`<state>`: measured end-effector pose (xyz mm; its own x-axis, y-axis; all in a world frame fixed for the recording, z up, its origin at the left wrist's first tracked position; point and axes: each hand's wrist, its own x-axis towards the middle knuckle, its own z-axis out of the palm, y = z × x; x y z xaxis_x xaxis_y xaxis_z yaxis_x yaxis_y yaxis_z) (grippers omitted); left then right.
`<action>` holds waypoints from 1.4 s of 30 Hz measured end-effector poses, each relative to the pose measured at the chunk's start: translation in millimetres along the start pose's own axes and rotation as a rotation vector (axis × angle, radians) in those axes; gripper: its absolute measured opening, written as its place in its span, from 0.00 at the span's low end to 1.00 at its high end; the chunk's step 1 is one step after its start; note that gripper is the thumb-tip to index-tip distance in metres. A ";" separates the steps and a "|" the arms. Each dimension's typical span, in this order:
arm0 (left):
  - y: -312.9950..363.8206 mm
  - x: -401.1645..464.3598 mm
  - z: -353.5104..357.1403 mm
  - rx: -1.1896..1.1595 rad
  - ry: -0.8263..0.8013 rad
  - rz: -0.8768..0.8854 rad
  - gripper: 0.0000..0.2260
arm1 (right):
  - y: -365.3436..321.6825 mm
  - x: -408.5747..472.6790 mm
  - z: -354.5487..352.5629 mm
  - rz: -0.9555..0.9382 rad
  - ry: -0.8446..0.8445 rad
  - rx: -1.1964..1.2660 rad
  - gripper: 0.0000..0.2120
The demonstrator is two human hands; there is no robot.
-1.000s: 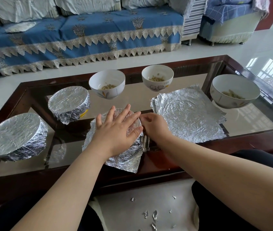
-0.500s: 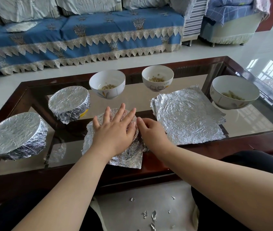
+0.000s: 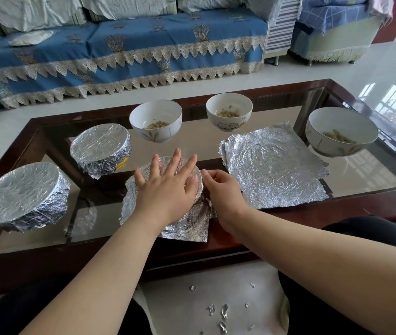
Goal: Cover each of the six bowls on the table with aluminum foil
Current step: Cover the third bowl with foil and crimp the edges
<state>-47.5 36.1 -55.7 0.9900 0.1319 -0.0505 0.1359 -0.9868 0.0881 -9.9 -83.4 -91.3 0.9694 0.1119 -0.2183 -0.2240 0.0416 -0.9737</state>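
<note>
Head view, near to far. Foil scraps (image 3: 223,313) lie on the floor between the knees. At the near edge of the desk (image 3: 361,209) sits the third bowl (image 3: 198,176), under a foil sheet (image 3: 187,226) that is only partly shaped: a loose flap hangs toward the person at near right.

Left hand (image 3: 165,189) lies flat on top of the bowl, fingers straight and spread, pressing the foil down. Right hand (image 3: 221,189) is at the bowl's right side, fingers curled, pinching or pressing foil against the rim; exact contact is hidden behind the hand.

Key relation: the unshaped foil lies below and nearer than the right fingers, down the bowl wall. Right hand is the nearer one to it; left hand serves as the anchor. My judgement: the next move is to crimp downward and round the rim.

Left of this, two wrapped bowls: one at near left (image 3: 22,197), one behind it (image 3: 100,148). Right, spare foil sheets (image 3: 274,168), flat, stacked, just beside the right hand.

Far row, three uncovered bowls with food: left (image 3: 155,120), middle (image 3: 229,112), right (image 3: 340,131). Middle bowl carries small printed writing, seemingly "Life"; not sure. No other labels legible.
</note>
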 end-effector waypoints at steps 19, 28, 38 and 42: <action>9.4 1.4 -18.7 -0.061 -0.108 -0.185 0.26 | -4.3 -5.0 -1.4 -0.309 -0.042 -0.360 0.14; 0.9 -9.4 -7.6 0.033 -0.028 -0.086 0.30 | -1.0 -1.2 -5.8 -0.297 -0.058 -0.351 0.07; 0.0 -9.4 -4.6 0.006 -0.003 -0.084 0.27 | -2.2 -2.6 -5.5 -0.185 -0.017 -0.172 0.09; 0.4 -9.6 -4.7 0.011 -0.001 -0.087 0.27 | -3.4 -3.3 -6.4 -0.176 -0.017 -0.155 0.09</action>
<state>-56.8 34.9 -50.4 0.9745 0.2167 -0.0581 0.2207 -0.9726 0.0728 -11.7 -90.3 -87.7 0.9900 0.1337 -0.0443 -0.0323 -0.0907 -0.9954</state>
